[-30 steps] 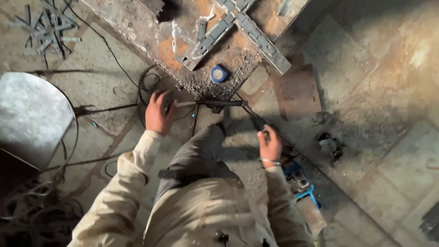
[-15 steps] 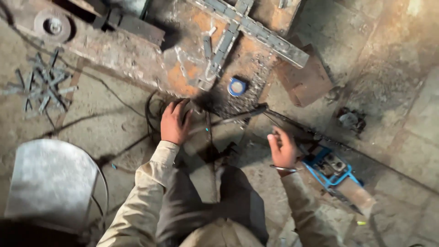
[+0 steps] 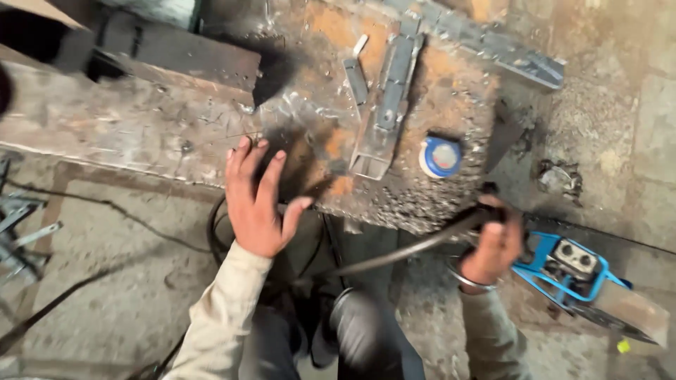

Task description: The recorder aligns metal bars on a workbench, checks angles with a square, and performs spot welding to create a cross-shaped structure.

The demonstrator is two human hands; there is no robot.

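Rusted steel plate (image 3: 211,127) fills the upper half of the view, lying on the ground in front of you. Your left hand (image 3: 255,200) is open, fingers spread, hovering at the plate's near edge; it grips nothing, and contact with the plate cannot be told through the blur. Your right hand (image 3: 495,243) is closed around the end of a dark rod or thick cable (image 3: 401,253); which of the two is unclear. A metal bangle (image 3: 465,278) sits on that wrist.

The rod's long axis runs from your right fist down and to the left, crossing in front of your knees toward the space under your left hand. So the right hand has it; the left is near its far end but apart from it.

On the plate, beyond both hands: a grey channel piece (image 3: 387,105) lying roughly away from you, a longer bar (image 3: 493,49) crossing its far end, and a round blue-and-white lid or tin (image 3: 441,156), nearer your right hand. Just right of that hand, on the floor, sits a blue-framed tool (image 3: 567,267). Black cables (image 3: 105,211) trail across the floor to the left.
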